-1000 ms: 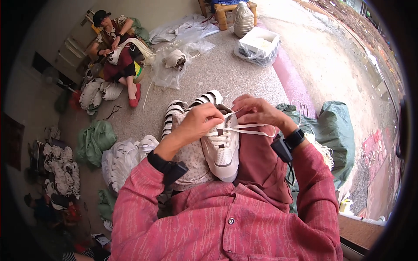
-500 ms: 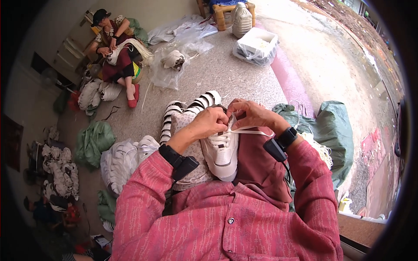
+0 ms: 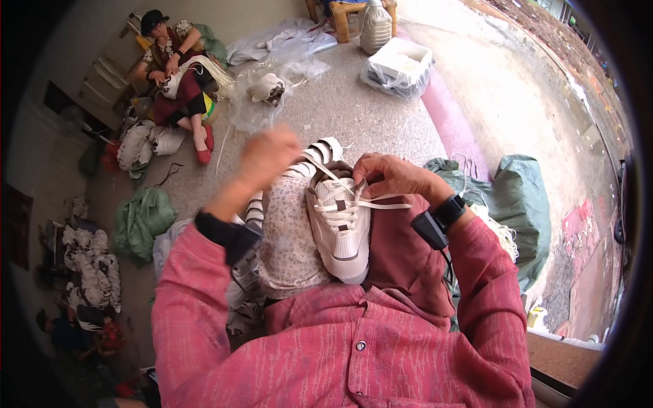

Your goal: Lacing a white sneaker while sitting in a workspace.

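A white leather sneaker with a dark side stripe lies toe-down on the person's lap, resting between a pale dotted cloth on its left and a maroon trouser leg on its right. A flat white shoelace crosses the sneaker's upper eyelets, one end running out to the right. The right hand sits at the sneaker's collar, fingers curled together and pinching the lace where it leaves the eyelets. The left hand is raised above and left of the sneaker, blurred, so I cannot tell whether its fingers are closed on anything. Just beyond the sneaker's heel stand more white shoes with dark stripes. Right of the sneaker lies a green woven sack. Far beyond it, on the concrete floor, are a white box wrapped in clear plastic and, to the upper left, a seated person handling another shoe.
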### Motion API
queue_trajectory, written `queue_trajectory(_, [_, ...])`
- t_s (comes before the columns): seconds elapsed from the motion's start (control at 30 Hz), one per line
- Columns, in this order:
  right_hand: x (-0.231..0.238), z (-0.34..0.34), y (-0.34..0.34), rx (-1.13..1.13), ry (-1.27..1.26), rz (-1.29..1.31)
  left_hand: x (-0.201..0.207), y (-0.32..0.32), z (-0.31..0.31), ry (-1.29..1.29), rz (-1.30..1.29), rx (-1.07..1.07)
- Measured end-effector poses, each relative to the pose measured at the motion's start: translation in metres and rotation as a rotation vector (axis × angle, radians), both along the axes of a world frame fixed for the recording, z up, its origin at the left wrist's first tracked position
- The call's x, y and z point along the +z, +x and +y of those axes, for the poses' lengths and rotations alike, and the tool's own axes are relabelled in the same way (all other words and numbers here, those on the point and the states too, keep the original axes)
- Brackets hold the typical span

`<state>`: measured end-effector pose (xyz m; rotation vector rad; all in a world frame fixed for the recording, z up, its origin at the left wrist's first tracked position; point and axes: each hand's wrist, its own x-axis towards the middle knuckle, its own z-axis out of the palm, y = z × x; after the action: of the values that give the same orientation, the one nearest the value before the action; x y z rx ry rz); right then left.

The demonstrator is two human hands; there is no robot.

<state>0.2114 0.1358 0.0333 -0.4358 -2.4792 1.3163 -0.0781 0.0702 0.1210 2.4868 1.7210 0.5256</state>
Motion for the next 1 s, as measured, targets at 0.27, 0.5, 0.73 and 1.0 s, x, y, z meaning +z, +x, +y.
queue_trajectory(0.27, [-0.004,-0.015,0.004,-0.239,-0.29,0.264,0.033,-0.102,-0.017,0.094,0.199,0.435])
queue_trajectory(0.5, [0.011,-0.045,0.024,-0.272,0.193,0.128,-0.037,-0.019,-0.041,-0.167,-0.356,0.0])
queue_trajectory(0.73, [0.017,-0.048,0.012,-0.183,0.24,0.173,-0.051,0.023,-0.027,-0.195,-0.308,-0.199])
queue_trajectory(1.0, [0.011,-0.067,-0.017,-0.501,0.735,0.272,-0.053,0.028,-0.022,-0.423,-0.437,-0.084])
